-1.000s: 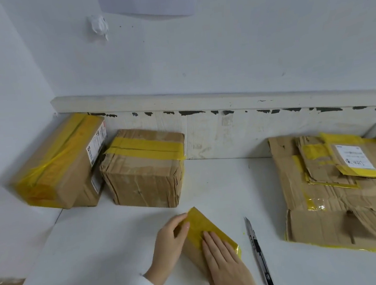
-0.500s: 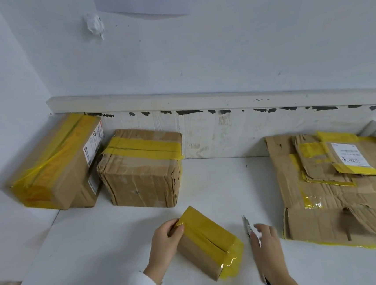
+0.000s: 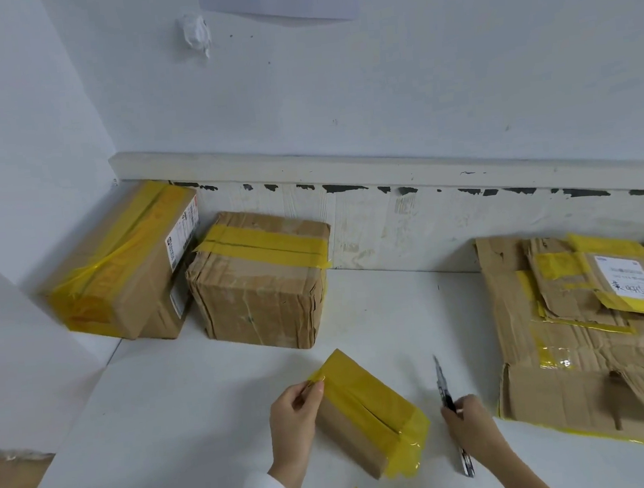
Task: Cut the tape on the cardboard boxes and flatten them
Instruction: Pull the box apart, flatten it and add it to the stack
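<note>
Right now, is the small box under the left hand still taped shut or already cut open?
Still shut: yellow tape covers the small box top, flaps down. Whether it is slit, cannot tell.

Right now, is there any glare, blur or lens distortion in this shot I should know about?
Head view: wide-angle bend, the wall ledge slopes and the edges stretch; soft even light with faint shadows; slight sheen on the yellow tape of the small box; the shipping label text is too soft to read.
</note>
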A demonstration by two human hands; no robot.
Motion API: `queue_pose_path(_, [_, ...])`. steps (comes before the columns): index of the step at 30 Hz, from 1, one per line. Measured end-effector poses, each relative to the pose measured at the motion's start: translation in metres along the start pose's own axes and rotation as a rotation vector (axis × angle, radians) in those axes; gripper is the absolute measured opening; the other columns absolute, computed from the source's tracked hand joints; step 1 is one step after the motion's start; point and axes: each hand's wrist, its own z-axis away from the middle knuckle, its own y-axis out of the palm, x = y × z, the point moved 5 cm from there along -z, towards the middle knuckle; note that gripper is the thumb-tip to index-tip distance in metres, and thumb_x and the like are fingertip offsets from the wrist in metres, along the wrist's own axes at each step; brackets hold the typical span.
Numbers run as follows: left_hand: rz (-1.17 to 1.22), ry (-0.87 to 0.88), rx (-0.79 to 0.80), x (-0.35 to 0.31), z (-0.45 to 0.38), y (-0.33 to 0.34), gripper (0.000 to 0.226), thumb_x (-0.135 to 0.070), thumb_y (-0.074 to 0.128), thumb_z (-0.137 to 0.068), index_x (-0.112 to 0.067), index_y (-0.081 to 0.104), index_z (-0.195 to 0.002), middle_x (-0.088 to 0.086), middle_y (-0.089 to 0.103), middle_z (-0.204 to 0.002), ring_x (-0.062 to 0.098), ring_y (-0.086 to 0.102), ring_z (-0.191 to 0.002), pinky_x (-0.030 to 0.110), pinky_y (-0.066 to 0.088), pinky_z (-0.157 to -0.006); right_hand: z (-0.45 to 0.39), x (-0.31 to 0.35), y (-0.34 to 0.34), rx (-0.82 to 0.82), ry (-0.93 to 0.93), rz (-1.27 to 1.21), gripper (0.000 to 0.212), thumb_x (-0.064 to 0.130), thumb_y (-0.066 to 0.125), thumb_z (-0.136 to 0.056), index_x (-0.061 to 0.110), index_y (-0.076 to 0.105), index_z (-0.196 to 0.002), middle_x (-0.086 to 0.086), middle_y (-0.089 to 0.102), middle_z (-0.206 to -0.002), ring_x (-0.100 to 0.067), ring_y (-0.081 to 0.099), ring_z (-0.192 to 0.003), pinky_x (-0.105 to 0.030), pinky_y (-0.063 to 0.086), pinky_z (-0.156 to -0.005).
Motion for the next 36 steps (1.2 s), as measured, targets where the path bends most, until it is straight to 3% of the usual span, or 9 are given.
queue_pose_path(4, [-0.041,-0.012,0.001,0.0,-0.001,0.0,0.011,-0.018,0.066,-0.087,-0.014,0.066,-0.077,0.001,0.063,-0.072,0.015,0.056,-0.071,0.012,0.041,-0.06,0.016,0.051,-0.03,-0.019,-0.201,-0.1,0.026,0.007,0.042,-0.097,0.006,0.042,-0.123,-0.015,0.06,-0.092,-0.013,0.061,-0.054,-0.018,0.046,-0.049])
queue_pose_path(8, [0.038,-0.133,0.028,0.002,-0.007,0.003,0.008,-0.014,0.066,-0.086,-0.007,0.063,-0.087,0.004,0.058,-0.074,0.019,0.052,-0.072,0.028,0.043,-0.068,0.051,0.122,-0.023,-0.03,-0.501,0.451,0.04,0.028,0.037,-0.101,0.031,0.031,-0.141,-0.001,0.061,-0.101,-0.021,0.064,-0.086,-0.024,0.041,-0.065])
queue_pose_path(10, [0.083,-0.173,0.024,0.002,-0.009,0.004,0.008,-0.011,0.066,-0.086,-0.006,0.06,-0.087,0.007,0.057,-0.076,0.022,0.052,-0.074,0.033,0.043,-0.071,0.067,0.142,-0.007,-0.03,-0.563,0.709,0.05,0.018,0.036,-0.1,0.037,0.02,-0.144,-0.002,0.058,-0.111,-0.027,0.06,-0.099,-0.03,0.038,-0.069])
queue_pose_path(16, [0.051,-0.194,0.052,0.001,-0.012,0.006,0.011,-0.013,0.065,-0.087,-0.011,0.056,-0.08,0.007,0.058,-0.077,0.022,0.053,-0.075,0.031,0.044,-0.068,0.075,0.153,0.013,-0.051,-0.599,0.81,0.054,0.0,0.044,-0.091,0.019,0.028,-0.14,-0.006,0.054,-0.11,-0.028,0.06,-0.096,-0.032,0.037,-0.066])
queue_pose_path(22, [0.028,-0.2,0.051,0.0,-0.014,0.006,0.011,-0.013,0.064,-0.088,-0.012,0.056,-0.08,0.006,0.058,-0.077,0.022,0.054,-0.077,0.034,0.048,-0.074,0.074,0.154,0.018,-0.036,-0.649,0.833,0.047,-0.001,0.039,-0.093,0.017,0.032,-0.136,-0.007,0.035,-0.082,-0.029,0.055,-0.084,-0.032,0.034,-0.063])
queue_pose_path(25, [0.024,-0.203,0.051,0.001,-0.014,0.006,0.01,-0.013,0.064,-0.087,-0.01,0.057,-0.081,0.006,0.058,-0.077,0.022,0.054,-0.077,0.035,0.049,-0.075,0.074,0.155,0.018,-0.043,-0.668,0.855,0.046,-0.002,0.04,-0.092,0.015,0.033,-0.135,-0.008,0.043,-0.092,-0.029,0.057,-0.088,-0.032,0.034,-0.063])
queue_pose_path(27, [0.014,-0.198,0.049,0.001,-0.014,0.006,0.011,-0.014,0.064,-0.087,-0.009,0.057,-0.081,0.005,0.056,-0.075,0.022,0.053,-0.076,0.034,0.047,-0.072,0.075,0.158,0.02,-0.041,-0.676,0.89,0.045,-0.003,0.04,-0.092,0.012,0.034,-0.133,-0.009,0.05,-0.1,-0.03,0.06,-0.094,-0.031,0.034,-0.059])
queue_pose_path(30, [-0.038,-0.174,0.044,0.0,-0.015,0.006,0.013,-0.015,0.065,-0.087,-0.011,0.056,-0.078,0.004,0.057,-0.074,0.022,0.053,-0.075,0.031,0.045,-0.069,0.081,0.164,0.026,-0.021,-0.698,0.951,0.037,-0.006,0.039,-0.092,0.005,0.037,-0.128,-0.009,0.037,-0.082,-0.03,0.061,-0.095,-0.029,0.022,-0.045])
queue_pose_path(36, [-0.161,-0.098,0.031,-0.005,-0.014,0.007,0.017,-0.014,0.065,-0.086,-0.014,0.054,-0.074,0.0,0.059,-0.074,0.015,0.054,-0.073,0.018,0.04,-0.06,0.089,0.16,0.023,0.008,-0.73,1.036,0.034,-0.009,0.034,-0.093,0.0,0.038,-0.125,-0.013,0.031,-0.074,-0.029,0.06,-0.098,-0.027,0.018,-0.044])
